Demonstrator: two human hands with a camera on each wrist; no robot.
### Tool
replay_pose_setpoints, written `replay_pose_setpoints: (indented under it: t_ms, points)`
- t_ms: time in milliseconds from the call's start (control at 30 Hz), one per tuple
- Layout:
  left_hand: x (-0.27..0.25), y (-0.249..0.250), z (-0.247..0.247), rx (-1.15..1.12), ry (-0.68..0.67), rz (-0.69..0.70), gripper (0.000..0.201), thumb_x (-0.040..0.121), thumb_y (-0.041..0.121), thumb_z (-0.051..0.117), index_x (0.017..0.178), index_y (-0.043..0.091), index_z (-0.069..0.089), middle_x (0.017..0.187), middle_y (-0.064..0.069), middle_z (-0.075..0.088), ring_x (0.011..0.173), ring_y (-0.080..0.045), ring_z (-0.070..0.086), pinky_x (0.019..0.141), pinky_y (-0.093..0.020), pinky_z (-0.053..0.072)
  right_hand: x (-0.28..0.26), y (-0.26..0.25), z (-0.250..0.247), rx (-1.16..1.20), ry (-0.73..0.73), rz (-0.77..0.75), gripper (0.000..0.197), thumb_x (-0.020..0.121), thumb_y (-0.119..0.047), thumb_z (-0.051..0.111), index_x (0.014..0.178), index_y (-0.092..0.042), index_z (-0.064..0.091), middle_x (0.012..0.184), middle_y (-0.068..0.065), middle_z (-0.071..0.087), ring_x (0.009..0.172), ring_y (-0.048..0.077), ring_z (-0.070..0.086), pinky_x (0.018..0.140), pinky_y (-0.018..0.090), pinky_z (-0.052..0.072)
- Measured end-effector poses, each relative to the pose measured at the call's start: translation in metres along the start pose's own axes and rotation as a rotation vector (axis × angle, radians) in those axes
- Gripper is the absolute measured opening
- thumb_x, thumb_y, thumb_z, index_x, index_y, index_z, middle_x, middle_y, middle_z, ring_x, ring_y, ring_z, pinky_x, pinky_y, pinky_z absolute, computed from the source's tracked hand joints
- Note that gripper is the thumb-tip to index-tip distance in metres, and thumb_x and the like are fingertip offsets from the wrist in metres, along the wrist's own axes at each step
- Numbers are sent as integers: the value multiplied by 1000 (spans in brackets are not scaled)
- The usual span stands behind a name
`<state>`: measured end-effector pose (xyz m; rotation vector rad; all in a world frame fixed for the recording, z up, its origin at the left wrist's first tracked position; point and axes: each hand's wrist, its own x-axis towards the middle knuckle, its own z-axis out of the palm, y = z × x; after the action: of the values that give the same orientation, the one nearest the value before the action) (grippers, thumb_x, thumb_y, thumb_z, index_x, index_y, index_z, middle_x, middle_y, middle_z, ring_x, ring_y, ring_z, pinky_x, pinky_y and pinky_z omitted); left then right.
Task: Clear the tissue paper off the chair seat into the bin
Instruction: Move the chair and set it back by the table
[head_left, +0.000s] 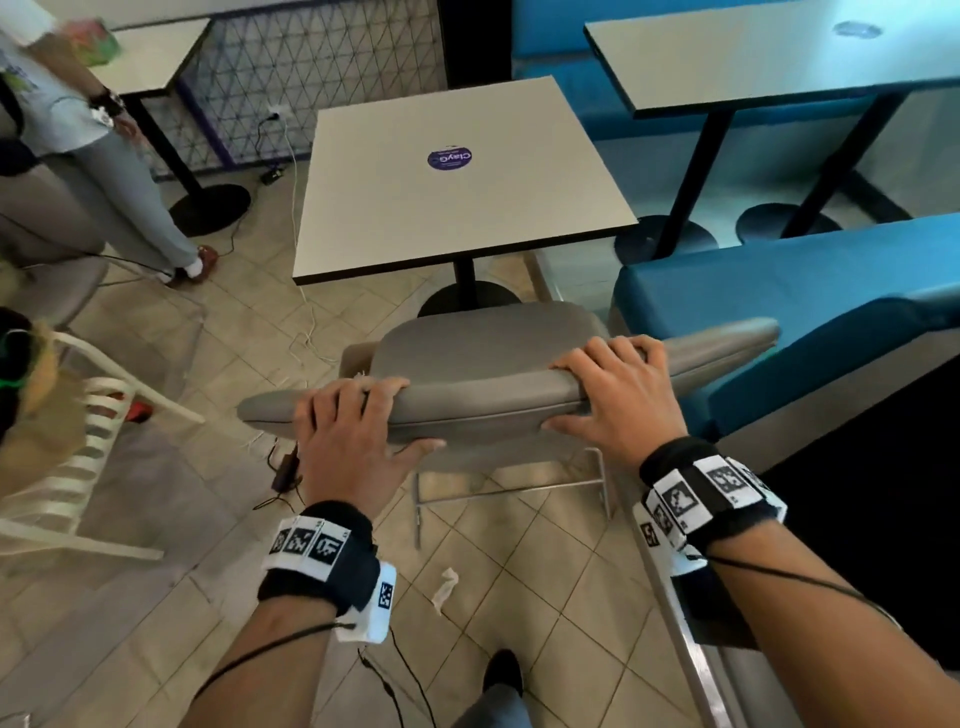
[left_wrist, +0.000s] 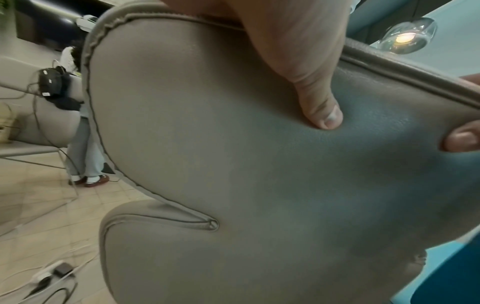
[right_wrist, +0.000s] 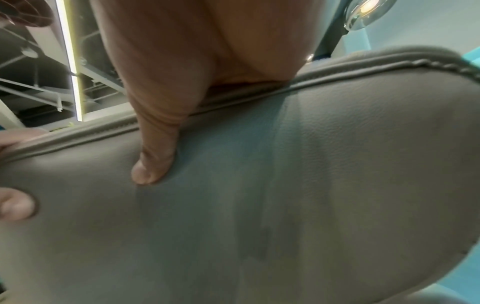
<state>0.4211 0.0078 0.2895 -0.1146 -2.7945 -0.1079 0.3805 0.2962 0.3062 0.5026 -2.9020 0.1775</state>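
tiled cafe floor (head_left: 545, 582), white table (head_left: 457, 208) ahead; left hand (head_left: 353, 441) and right hand (head_left: 618, 400) both grasping grey chair (head_left: 488, 395) backrest top, thumbs behind; tissue paper (head_left: 445, 590) on floor below hands

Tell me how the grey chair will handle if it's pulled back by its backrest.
The chair probably slides rather than tips: both the left hand and right hand grip the backrest top, spread apart. Its thin metal legs suggest modest weight. The padded cover dents under the thumb, so the grip likely holds.
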Motion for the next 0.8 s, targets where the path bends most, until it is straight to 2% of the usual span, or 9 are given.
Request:
replay_pose_setpoints:
  t_ms: [200,533,800]
  points:
    - [57,0,24,-11,96,48,77,68,77,63,121,21,58,109,-8,57,108,-30,43,102,-54,33,57,28,9,27,-7,20,58,70,-67,66,117,-34,56,108,-6,61,104,22,54,101,47,30]
    - [150,-16,56,-32,16,50,79,71,80,56,125,24,51,113,-11,55,110,-35,46,101,-54,32,149,53,22,40,-28,94,60,63,-68,70,113,-35,59,107,-6,62,107,25,54,102,47,26]
    - [206,-22,81,-27,54,49,78,70,79,58,125,24,51,114,-7,54,109,-32,43,101,-54,33,211,77,33,48,-55,98,61,63,-68,69,114,-37,58,110,-7,63,110,24,54,105,49,25]
